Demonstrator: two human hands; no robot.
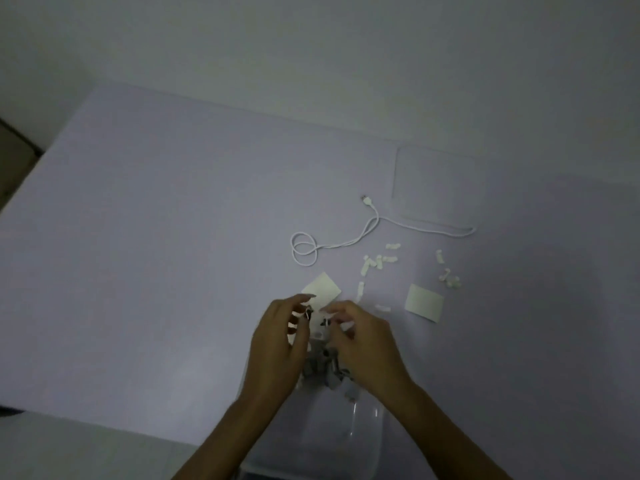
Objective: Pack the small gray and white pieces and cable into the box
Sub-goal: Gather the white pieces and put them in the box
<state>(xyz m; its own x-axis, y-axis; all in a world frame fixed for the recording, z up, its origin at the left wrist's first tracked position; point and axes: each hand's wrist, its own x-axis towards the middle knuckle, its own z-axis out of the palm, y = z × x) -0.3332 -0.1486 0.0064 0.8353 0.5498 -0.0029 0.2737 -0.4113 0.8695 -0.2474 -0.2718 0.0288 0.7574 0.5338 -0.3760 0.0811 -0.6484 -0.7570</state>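
Between my two hands, just above the clear box at the near table edge, sits a small cluster of gray and white pieces. My left hand has its fingers curled inward, and the fingertips pinch a small dark and white piece at the top of the cluster. My right hand curls over the other side, fingers bent round something white; the picture is too dim and blurred for me to tell exactly what it grips. Both hands are close together, nearly touching at the fingertips.

Just beyond my left fingertips a pale square card lies flat on the lavender table. A second pale card lies off to the side of my right hand. Beyond my right hand, loose white pieces are scattered on the table, with a few more farther out past the second card. Farther still from both hands, the white cable trails across the table, loosely coiled at one end, its plug end pointing away from me. A clear flat lid lies beyond the cable, well apart from my hands.
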